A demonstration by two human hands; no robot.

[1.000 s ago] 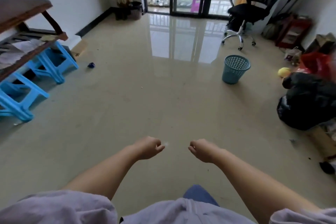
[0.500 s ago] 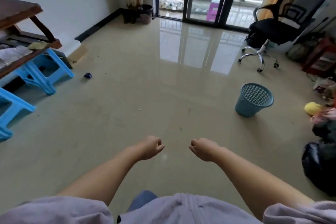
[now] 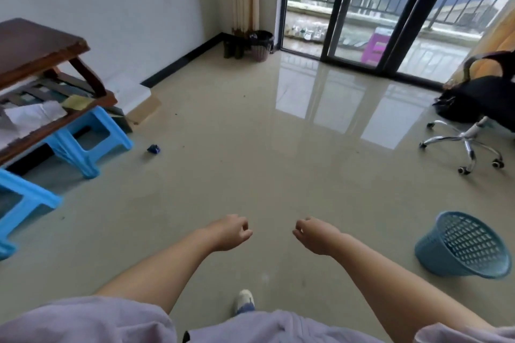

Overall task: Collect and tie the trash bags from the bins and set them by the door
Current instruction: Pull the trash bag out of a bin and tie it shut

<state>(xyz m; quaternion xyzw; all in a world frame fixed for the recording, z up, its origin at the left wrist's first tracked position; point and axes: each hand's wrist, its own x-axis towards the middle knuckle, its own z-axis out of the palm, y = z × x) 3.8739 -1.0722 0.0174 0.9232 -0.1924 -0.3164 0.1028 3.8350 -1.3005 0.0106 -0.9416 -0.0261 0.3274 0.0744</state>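
Observation:
My left hand (image 3: 232,232) and my right hand (image 3: 315,234) hang side by side over the floor, fingers loosely curled, and neither holds anything. A blue mesh bin (image 3: 459,248) stands on the floor to the right of my right hand, with no bag visible in it. In the far corner by the sliding glass door (image 3: 348,8) stands a woven bin (image 3: 262,46) lined with a black bag. A dark container (image 3: 233,49) sits beside it.
A wooden table (image 3: 41,47) with blue stools (image 3: 83,145) under it lines the left wall. A black office chair (image 3: 471,114) stands at the right. A small blue scrap (image 3: 153,149) lies on the glossy floor. My shoe (image 3: 245,299) shows below.
The view has swung left and advanced toward the glass door. The black bags at the right have left the view, and the blue bin now sits low right. Both hands stay as before.

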